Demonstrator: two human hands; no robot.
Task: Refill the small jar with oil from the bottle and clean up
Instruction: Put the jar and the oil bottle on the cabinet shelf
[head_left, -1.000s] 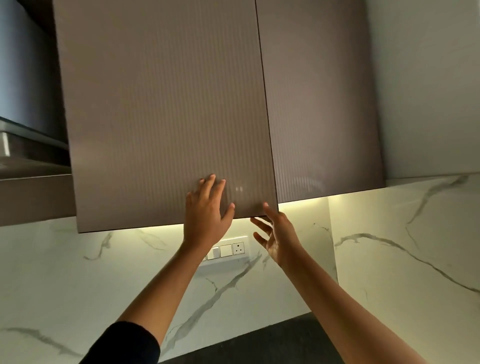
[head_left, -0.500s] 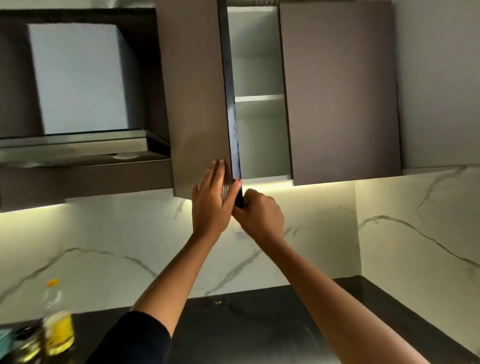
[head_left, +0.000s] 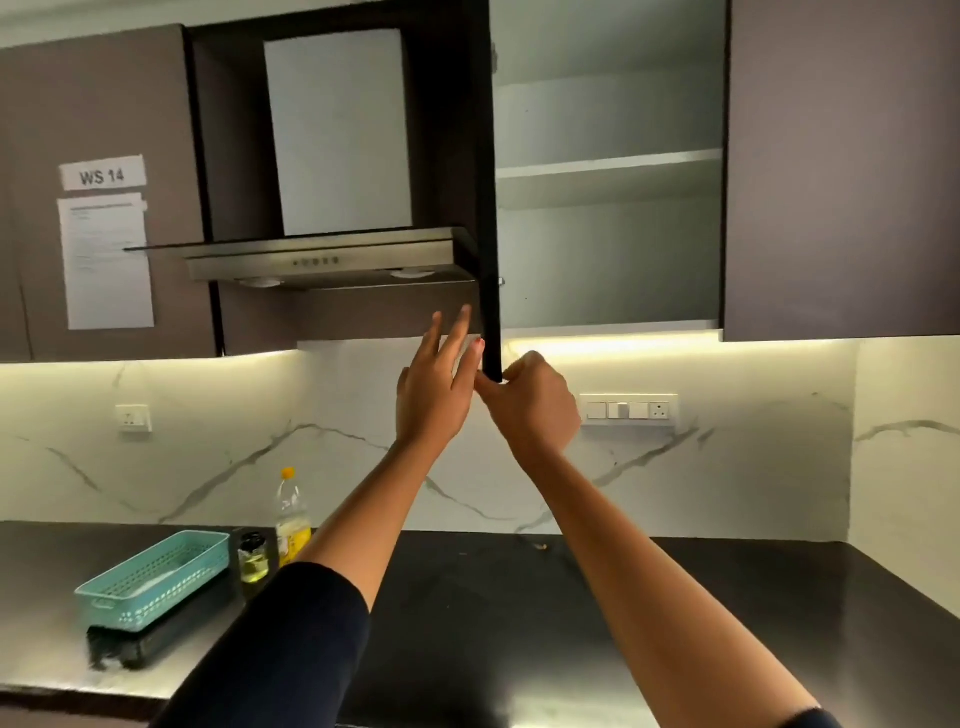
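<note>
The cabinet door (head_left: 490, 208) stands swung out, edge-on to the person, and both hands are at its bottom corner. The left hand (head_left: 434, 387) lies against the door's outer face with fingers straight and close together. The right hand (head_left: 530, 402) is on the inner side, fingers curled and pinching the door's lower edge. Behind the door, to its right, a shelf (head_left: 608, 166) shows inside the cupboard; the range hood (head_left: 332, 257) sits just left of the door.

The bottle (head_left: 292, 519) and the small jar (head_left: 253, 560) stand well below the door and off to its left, side by side on the counter (head_left: 519, 623), with a teal basket (head_left: 150, 582) further left again. The jar seems to hold only a little oil.

I'd judge this as opening the cupboard, perhaps to fetch something for the refill. Best to guide the door by the pinched corner, let the flat palm steady the swing, and stop short of the hood.
</note>
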